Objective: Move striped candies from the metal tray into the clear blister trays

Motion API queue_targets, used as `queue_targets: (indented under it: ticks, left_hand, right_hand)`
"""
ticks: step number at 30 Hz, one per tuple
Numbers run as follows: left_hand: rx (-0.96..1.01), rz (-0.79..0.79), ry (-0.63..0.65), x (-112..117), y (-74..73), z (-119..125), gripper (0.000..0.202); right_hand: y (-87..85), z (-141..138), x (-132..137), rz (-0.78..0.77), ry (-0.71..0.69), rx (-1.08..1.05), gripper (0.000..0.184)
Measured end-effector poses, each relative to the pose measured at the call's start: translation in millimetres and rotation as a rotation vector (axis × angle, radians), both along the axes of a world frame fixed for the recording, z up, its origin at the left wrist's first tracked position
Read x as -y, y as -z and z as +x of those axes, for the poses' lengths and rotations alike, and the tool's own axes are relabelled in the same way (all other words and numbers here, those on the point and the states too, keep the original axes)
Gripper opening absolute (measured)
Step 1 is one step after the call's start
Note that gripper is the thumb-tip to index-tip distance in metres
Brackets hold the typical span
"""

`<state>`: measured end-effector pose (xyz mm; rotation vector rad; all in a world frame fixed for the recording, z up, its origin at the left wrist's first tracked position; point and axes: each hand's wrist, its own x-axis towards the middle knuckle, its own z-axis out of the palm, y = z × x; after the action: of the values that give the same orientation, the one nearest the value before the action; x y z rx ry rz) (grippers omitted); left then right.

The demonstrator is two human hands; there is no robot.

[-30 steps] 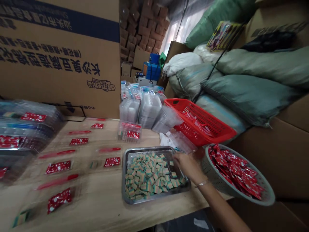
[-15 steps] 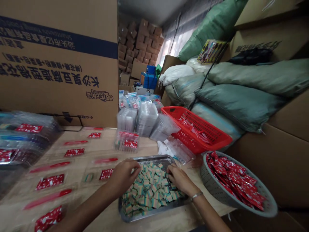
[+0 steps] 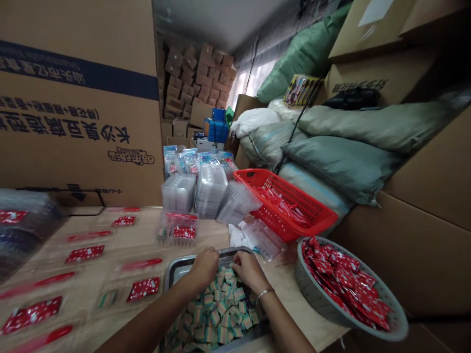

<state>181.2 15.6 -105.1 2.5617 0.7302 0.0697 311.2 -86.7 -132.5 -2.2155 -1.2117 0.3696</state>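
Note:
Both hands are over the far part of a metal tray (image 3: 172,271) heaped with small striped candy pieces (image 3: 217,314) in pale yellow, pink and blue-green. My left hand (image 3: 206,268) is closed near the tray's far rim, its fingertips mostly hidden behind the back of the hand. Close beside it on the right, my right hand (image 3: 250,270) has thumb and fingers pinched together above the candy. Whatever either hand holds is too small or hidden to see. Left of the tray lies a clear plastic blister tray with a red dotted sachet (image 3: 143,289) and one candy piece (image 3: 107,298).
More blister trays with red sachets (image 3: 85,253) and red plastic sticks (image 3: 142,264) cover the left table. Stacks of clear trays (image 3: 211,189) stand behind. To the right are a red basket (image 3: 320,220) and a grey basket (image 3: 300,274) of sachets. A large carton (image 3: 81,113) blocks the left back.
My hands have come closer together over the tray's far side, the right one moving left from the tray's right edge. The whole view has shifted to the right.

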Motion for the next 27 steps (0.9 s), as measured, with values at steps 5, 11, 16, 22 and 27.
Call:
queue_targets:
  ticks: [5, 11, 16, 22, 27]
  left_hand:
    - [0.216, -0.087, -0.028, -6, -8.1, -25, 0.015]
    - [0.523, -0.539, -0.234, 4, 0.2, -72, 0.024]
    - [0.607, -1.015, -0.41, 31, -6.6, -81, 0.018]
    - [0.667, -1.214, -0.528, 60, -16.8, -85, 0.023]
    - [0.756, -1.196, -0.565, 77, -10.6, -81, 0.022]
  right_hand:
    - [-16.4, 10, 27, 0.042, -0.037, -0.023, 0.006]
    - [-15.1, 0, 90, -0.092, -0.012, -0.166, 0.017]
    - [-17.0, -22, 96, -0.241, 0.016, 0.051, 0.012]
    - [-32.0, -32, 97, -0.058, -0.016, -0.105, 0.008]
    - [-43.0, -65, 80, 0.11, -0.22, -0.732, 0.023]
